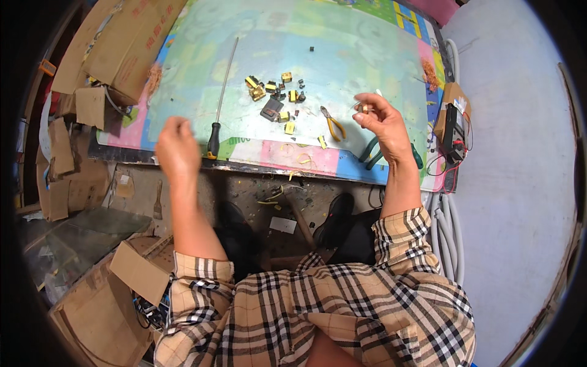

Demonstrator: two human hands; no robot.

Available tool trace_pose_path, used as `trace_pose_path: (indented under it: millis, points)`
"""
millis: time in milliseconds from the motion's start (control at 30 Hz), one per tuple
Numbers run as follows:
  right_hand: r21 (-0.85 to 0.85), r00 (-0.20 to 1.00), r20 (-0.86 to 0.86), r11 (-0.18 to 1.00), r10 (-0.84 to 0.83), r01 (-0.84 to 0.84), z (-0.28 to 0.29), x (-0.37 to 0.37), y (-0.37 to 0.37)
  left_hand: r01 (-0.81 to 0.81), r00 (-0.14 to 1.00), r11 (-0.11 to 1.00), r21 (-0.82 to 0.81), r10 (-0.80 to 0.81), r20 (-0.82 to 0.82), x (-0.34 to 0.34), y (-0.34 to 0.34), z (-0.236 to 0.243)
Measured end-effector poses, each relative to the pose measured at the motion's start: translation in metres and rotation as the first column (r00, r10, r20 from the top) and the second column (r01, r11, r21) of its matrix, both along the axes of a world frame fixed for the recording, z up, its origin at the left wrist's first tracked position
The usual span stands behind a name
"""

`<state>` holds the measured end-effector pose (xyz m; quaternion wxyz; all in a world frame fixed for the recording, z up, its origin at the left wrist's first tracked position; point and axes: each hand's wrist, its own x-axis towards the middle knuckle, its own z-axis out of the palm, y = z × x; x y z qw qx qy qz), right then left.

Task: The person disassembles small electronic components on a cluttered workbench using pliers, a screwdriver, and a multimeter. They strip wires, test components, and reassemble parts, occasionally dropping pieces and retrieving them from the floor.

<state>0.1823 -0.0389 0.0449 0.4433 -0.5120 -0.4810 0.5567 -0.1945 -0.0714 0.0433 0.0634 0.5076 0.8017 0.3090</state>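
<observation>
My left hand (176, 144) is raised over the near left edge of the colourful work mat (342, 55), fingers curled in, with nothing visible in it. A long screwdriver (218, 104) with a black handle lies just to its right. My right hand (380, 121) is lifted above the right side of the mat and pinches a small yellowish part (365, 109) between the fingertips. A cluster of small yellow and black components (275, 95) lies between the hands. Yellow-handled pliers (333, 125) rest left of my right hand, and green-handled cutters (374, 151) lie under its wrist.
Flattened cardboard boxes (116, 43) are stacked at the left, more cardboard (104, 300) on the floor at lower left. A black device with red wires (454, 125) sits at the mat's right edge. Grey hoses (449, 232) run along the right. My black shoes (333, 220) show below the table.
</observation>
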Motion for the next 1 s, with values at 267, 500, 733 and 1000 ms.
trace_pose_path:
  millis: [267, 500, 733, 1000]
  points:
    - [-0.07, 0.98, 0.02, 0.978, 0.198, -0.196, 0.0, -0.061, -0.019, 0.561, 0.731, 0.814, 0.155, -0.574, 0.37, 0.097, -0.017, 0.002]
    - [-0.093, 0.945, -0.166, 0.95, 0.281, -0.299, -0.002, -0.087, -0.031, 0.661, 0.566, 0.75, 0.023, -0.518, 0.641, 0.103, -0.029, 0.007]
    - [-0.124, 0.963, -0.06, 0.956, 0.261, -0.267, -0.007, -0.069, -0.022, 0.482, 0.619, 0.863, 0.152, -0.458, 0.638, 0.077, -0.013, 0.01]
    - [-0.131, 0.975, -0.193, 0.982, 0.111, -0.138, -0.015, -0.046, -0.011, 0.37, 0.637, 0.912, 0.175, -0.386, 0.667, 0.072, -0.01, 0.018]
